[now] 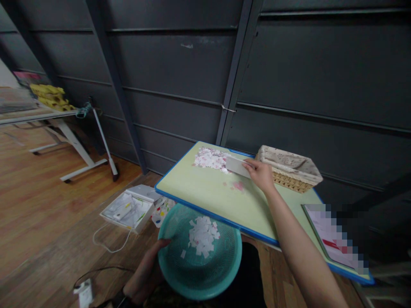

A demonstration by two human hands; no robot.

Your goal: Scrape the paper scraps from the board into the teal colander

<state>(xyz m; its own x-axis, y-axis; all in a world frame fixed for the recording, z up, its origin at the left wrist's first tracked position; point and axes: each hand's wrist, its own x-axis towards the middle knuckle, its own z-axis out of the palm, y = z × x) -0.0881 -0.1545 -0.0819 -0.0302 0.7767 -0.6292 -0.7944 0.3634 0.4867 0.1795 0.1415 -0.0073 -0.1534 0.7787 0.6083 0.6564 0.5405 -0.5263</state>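
Note:
My left hand [150,261] grips the left rim of a teal plastic basket [231,269], thumb over the edge, below the front of a small table. Inside the basket lies a heap of small white paper pieces [203,237]. My right hand [261,173] is closed on a flat white card [236,165] above the yellow-green tabletop [192,184]. The card's far end touches a spread of white and pinkish paper scraps [212,158] at the back left of the table. A faint pink patch [238,185] shows on the surface nearer to me.
A wicker basket with cloth lining [293,182] stands at the table's back right. A tablet-like panel [334,239], partly blurred, lies at the right. On the floor are an open white box [128,209] and a white plug [85,293] with cables. A dark panelled wall [173,64] rises behind.

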